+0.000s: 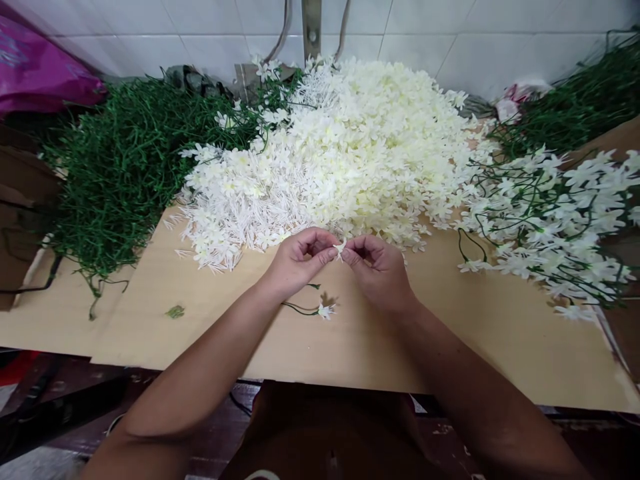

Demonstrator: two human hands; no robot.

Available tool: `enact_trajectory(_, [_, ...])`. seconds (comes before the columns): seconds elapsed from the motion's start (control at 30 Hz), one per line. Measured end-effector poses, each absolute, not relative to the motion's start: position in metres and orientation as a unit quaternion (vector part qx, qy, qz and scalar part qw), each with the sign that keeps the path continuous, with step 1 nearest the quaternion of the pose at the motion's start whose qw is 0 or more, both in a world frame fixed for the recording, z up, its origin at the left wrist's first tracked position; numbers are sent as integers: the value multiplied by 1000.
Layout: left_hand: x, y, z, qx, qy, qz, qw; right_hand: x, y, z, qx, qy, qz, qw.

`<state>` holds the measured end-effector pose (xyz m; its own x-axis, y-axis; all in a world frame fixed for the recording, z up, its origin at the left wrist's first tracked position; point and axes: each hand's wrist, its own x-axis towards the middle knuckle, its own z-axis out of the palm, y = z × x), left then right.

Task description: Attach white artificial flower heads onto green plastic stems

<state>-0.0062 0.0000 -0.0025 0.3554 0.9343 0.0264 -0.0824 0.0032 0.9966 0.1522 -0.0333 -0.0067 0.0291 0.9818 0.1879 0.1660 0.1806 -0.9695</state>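
L hand [304, 259] & R hand [379, 268] fingertips clamped on sm. white star-shaped flower [340, 249], axis unclear; green-stemmed white flower [326, 311] lies sideways, bloom rt.

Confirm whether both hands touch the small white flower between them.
Touching: the head view shows left hand and right hand pinching the small white flower, no gap visible.

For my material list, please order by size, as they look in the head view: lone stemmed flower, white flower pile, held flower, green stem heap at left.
1. White flower pile
2. Green stem heap at left
3. Lone stemmed flower
4. Held flower, partly covered, so its full size is unsure.
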Motion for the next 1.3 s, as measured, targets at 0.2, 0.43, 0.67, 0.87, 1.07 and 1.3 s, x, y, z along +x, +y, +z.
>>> enact_trajectory(0.2, [-7, 0, 2, 582, 384, 407, 590, 152, -35, -4, -509, -569, 414, 496])
enact_trajectory(0.43, [-8, 1, 1, 578, 383, 401, 598, 152, -35, -8, -482, -568, 421, 518])
enact_trajectory(0.67, [-21, 2, 11, 663, 407, 298, 553, 153, -36, -8, -476, -598, 410, 497])
enact_trajectory(0.87, [-46, 6, 18, 810, 341, 89, 469, 157, -33, -8, -472, -562, 479, 481])
enact_trajectory(1.07, [-41, 8, 10, 867, 347, 83, 348, 156, -30, -13, -423, -556, 576, 424])
enact_trajectory(1.3, [-42, 12, 0, 758, 405, 201, 470, 157, -29, -13, -436, -494, 620, 425])
